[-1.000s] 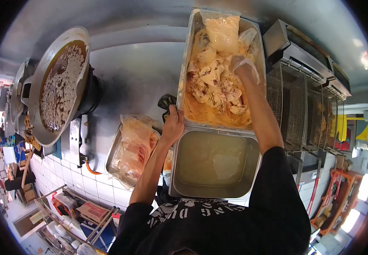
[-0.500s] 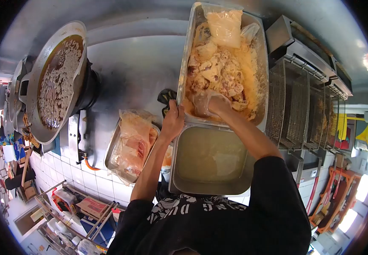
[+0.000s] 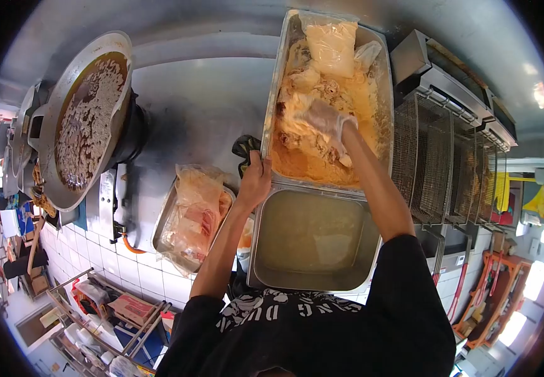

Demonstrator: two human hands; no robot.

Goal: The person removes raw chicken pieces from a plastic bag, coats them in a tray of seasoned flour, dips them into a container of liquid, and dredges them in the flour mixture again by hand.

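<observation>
1. We see a heap of flour-coated pieces [image 3: 296, 113] in the left and middle part of one deep metal tray [image 3: 274, 94], straight ahead of us; they overlap and blur, so we cannot count them.
2. Of our two hands, the right hand [image 3: 325, 119], in a clear glove, is down among the pieces; we cannot tell how far its fingers are closed or whether they hold one.
3. Our left hand [image 3: 257, 181] touches the tray's near left corner, fingers bent; we cannot tell how firmly it grips. One dark cloth [image 3: 245, 152] lies just beside it.
4. Two clear bags sit at the tray's far end: a large full bag [image 3: 333, 47] and a small bag [image 3: 367, 55]. Loose flour leaves room along the right wall.
5. One basin [image 3: 312, 283] of cloudy liquid adjoins the tray's near edge.
6. Left of these, one shallow tray [image 3: 161, 223] of bagged raw meat sits at the counter's near edge.
7. Open counter [image 3: 206, 113] stretches between the tray and one wide pan [image 3: 51, 163]; at right, wire baskets [image 3: 432, 157] stand close, leaving little room.
</observation>
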